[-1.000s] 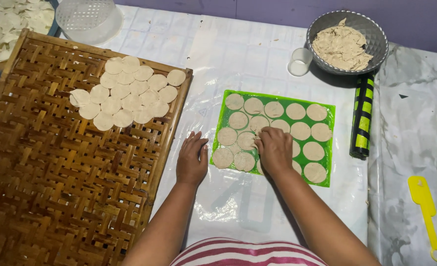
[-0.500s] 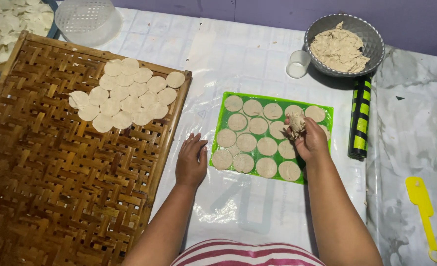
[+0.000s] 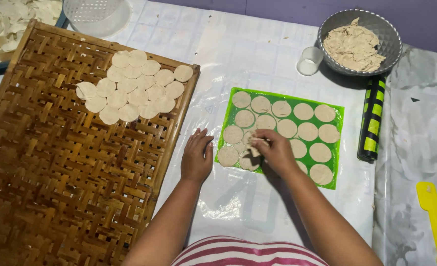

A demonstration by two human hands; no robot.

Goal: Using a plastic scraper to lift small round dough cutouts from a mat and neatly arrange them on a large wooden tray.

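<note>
A green mat (image 3: 337, 112) lies on the plastic-covered table and carries several round dough discs (image 3: 303, 111). My right hand (image 3: 276, 150) is over the mat's lower left part, its fingers pinched on a bunch of thin dough scraps (image 3: 254, 145). Just left of the mat's edge, my left hand (image 3: 196, 156) rests flat on the table with fingers together, holding nothing. A woven bamboo tray (image 3: 55, 182) on the left bears a cluster of cut dough discs (image 3: 132, 87) at its far end.
A metal bowl (image 3: 390, 34) with dough scraps stands at the back right, a small white cup (image 3: 309, 61) beside it. A green-and-black rolling pin (image 3: 372, 120) lies right of the mat. A yellow spatula (image 3: 432, 213) lies far right. A clear container (image 3: 96, 14) stands at the back.
My right hand went from the mat's left side to its upper right, gathering scraps, and is now back at the lower left. The left hand has stayed put.
</note>
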